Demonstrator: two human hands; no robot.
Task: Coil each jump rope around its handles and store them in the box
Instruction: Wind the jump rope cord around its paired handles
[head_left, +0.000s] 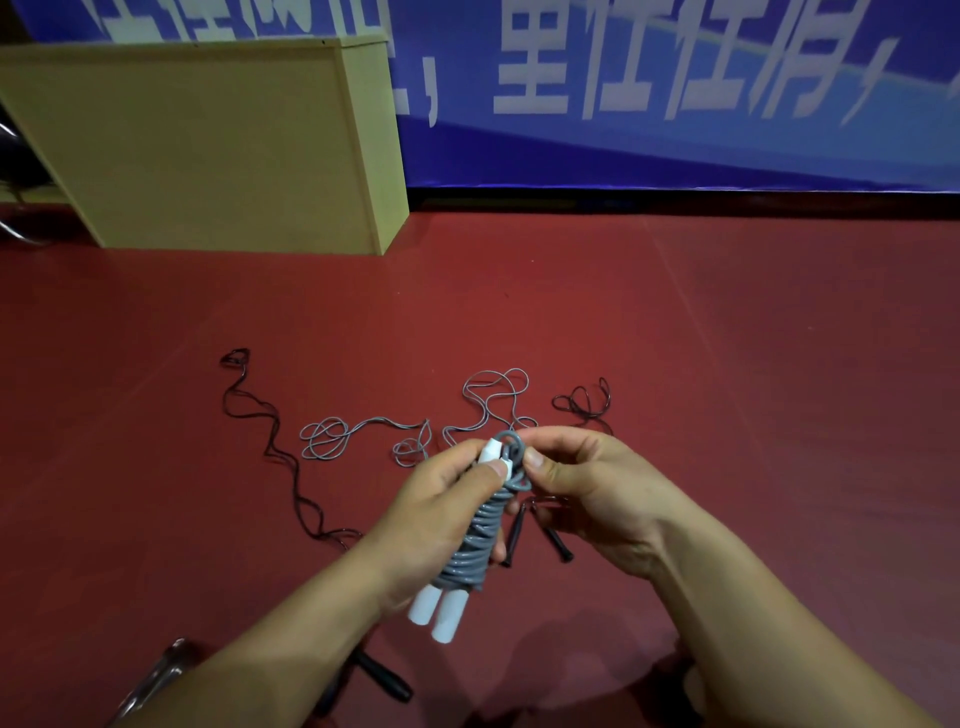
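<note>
The left hand (447, 499) wraps around a bundle of grey jump rope (475, 540) coiled tightly about its two white handles (441, 608), which stick out side by side below the palm — a grip that keeps the turns from springing loose while the end is dealt with. The right hand (576, 483) meets it at the top of the bundle, thumb and forefinger pinching the last small loop of grey cord (511, 441), apparently to tuck or hitch it so the coil locks; the two hands are close together, each clamped on the same rope. This looks like the finishing step for this rope, with stowing not yet done. On the red floor (727, 364) beyond the hands lie loose ropes: grey cord (332, 441) in two tangles, which may be one rope or two — I cannot tell — and thin dark cord in a long wavy run (270, 441) at left and a small knot of loops (584, 402) at right. Two dark handles (556, 543) lie just under the right hand, and another dark handle (384, 675) shows beneath the left forearm. So: one rope coiled in hand, at least two uncoiled on the floor. One pale wooden box (208, 145) stands well apart, at the far left against a blue banner (675, 104); whether it is open on top cannot be seen.
</note>
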